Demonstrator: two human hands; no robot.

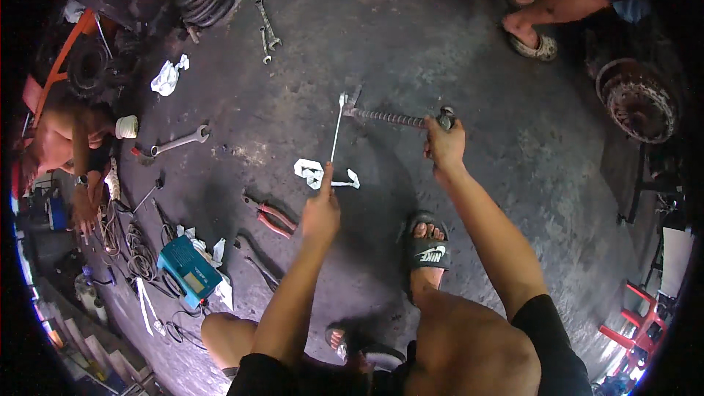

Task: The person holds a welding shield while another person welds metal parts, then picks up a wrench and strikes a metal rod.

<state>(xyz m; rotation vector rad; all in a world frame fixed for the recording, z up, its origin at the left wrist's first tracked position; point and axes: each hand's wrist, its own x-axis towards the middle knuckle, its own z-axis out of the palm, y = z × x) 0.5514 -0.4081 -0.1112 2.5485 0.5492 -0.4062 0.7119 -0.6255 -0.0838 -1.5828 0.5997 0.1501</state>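
Observation:
My left hand (321,213) is closed around the lower end of a slim, shiny wrench (336,130) that points away from me. The wrench's head lies against the left end of a ribbed steel bar (389,117), where a short dark crosspiece (355,97) sits. At the bar's other end, my right hand (445,145) grips it beside a rounded metal knob (446,113). Below the wrench, a folded white paper strip (311,174) lies on the floor. Red-handled pliers (274,220) and a dark long-handled tool (258,265) rest left of my left forearm.
A teal power-tool box (189,271) stands among cables at lower left. Wrenches (180,141) and a crumpled white rag (167,79) lie farther off. One person's hand (86,209) shows at left, another's feet (524,33) at upper right, near a rusty wheel drum (639,106).

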